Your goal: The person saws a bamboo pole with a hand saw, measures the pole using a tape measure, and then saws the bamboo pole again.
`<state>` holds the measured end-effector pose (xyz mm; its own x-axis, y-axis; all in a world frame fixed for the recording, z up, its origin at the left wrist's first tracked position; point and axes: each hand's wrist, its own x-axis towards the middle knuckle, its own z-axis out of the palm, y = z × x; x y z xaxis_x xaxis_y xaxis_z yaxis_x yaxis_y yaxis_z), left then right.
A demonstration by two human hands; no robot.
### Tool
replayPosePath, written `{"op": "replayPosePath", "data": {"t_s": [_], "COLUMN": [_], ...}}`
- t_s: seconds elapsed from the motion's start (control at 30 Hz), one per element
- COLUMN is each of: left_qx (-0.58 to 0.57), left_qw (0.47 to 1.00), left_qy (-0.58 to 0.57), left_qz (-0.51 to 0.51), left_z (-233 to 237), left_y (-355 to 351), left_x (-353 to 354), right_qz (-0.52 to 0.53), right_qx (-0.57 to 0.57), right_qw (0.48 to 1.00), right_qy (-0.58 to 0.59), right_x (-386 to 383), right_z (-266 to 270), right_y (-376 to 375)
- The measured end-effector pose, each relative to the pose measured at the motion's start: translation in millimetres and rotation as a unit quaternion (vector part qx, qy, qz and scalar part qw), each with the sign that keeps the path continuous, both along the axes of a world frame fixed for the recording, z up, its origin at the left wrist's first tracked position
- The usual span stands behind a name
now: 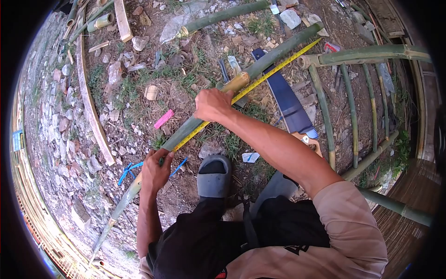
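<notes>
A long green bamboo pole (278, 49) runs diagonally over the ground in front of me. Along its near side lies a yellow tape measure blade (278, 66), pulled out straight. My right hand (213, 105) is closed over the pole just below a pale, scraped node, with the tape passing by its fingers. Lower down, my left hand (155, 173) grips the pole where the yellow blade ends; a small green bit shows between its fingers, too hidden to name. A handsaw (287, 100) with a dark blue blade lies partly under the pole.
At the right a bamboo ladder-like frame (355, 116) lies on the ground. A pink piece (163, 119), blue strips (127, 172), a wooden strip (87, 93), a cut bamboo length (223, 18) and stones are scattered about. My sandal (213, 183) is near the pole.
</notes>
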<state>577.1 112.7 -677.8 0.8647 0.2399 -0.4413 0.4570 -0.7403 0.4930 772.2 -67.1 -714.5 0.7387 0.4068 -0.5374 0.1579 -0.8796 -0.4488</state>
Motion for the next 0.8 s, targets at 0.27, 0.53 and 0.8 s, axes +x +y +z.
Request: {"op": "replayPosePath", "data": {"t_s": [0.27,0.53,0.8], "left_qx": [-0.098,-0.164,0.094], "left_qw": [0.992,0.96,0.992], "left_qy": [0.074,0.225,-0.077], "left_qz": [-0.018,0.016,-0.022], "left_z": [-38.1,-28.9,-11.5], "left_y": [-42.9,-57.9,-31.8], "left_x": [-9.1,-18.0,44.4], "right_qz": [0.006,-0.01,-0.013], "right_qx": [-0.03,-0.007,0.006], "right_qw": [1.0,0.999,0.999], "right_qy": [-0.004,0.04,0.03], "right_x": [1.3,2.3,-0.2], "right_z": [-12.5,1.6,-0.4], "right_y": [-1.5,-2.9,-5.0]}}
